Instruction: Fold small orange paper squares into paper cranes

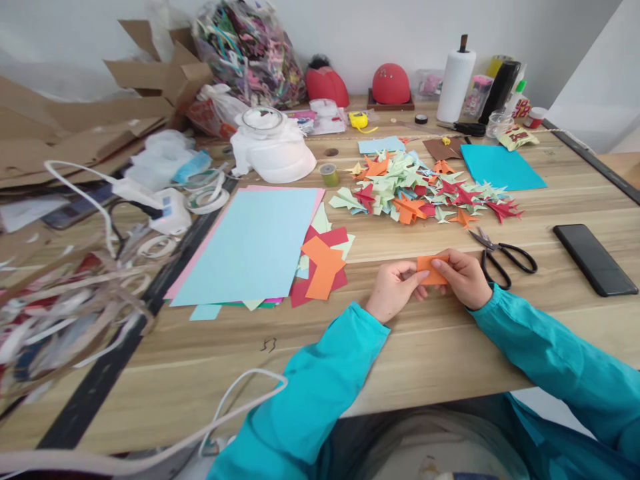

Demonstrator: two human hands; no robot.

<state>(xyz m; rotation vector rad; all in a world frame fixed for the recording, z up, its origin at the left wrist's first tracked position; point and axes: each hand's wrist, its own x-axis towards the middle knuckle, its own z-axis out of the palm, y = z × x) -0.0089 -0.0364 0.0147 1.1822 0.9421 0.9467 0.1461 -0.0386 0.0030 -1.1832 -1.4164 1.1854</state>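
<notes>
My left hand [395, 288] and my right hand [466, 277] both pinch a small orange paper piece [431, 269], folded, low over the wooden table [430, 353]. Thumbs and fingers press on its two ends. Both arms wear teal sleeves. Just right of my right hand lie black scissors [503, 255]. Behind my hands spreads a pile of folded paper shapes [425, 190] in green, red, orange and blue.
Small orange and red paper squares [323, 265] lie beside a stack of large light-blue and pink sheets [255, 243]. A black phone [595, 259] rests at right, a blue sheet [500, 167] behind it. Tape rolls, cardboard, cables, a paper-towel roll [455, 83] crowd the back and left.
</notes>
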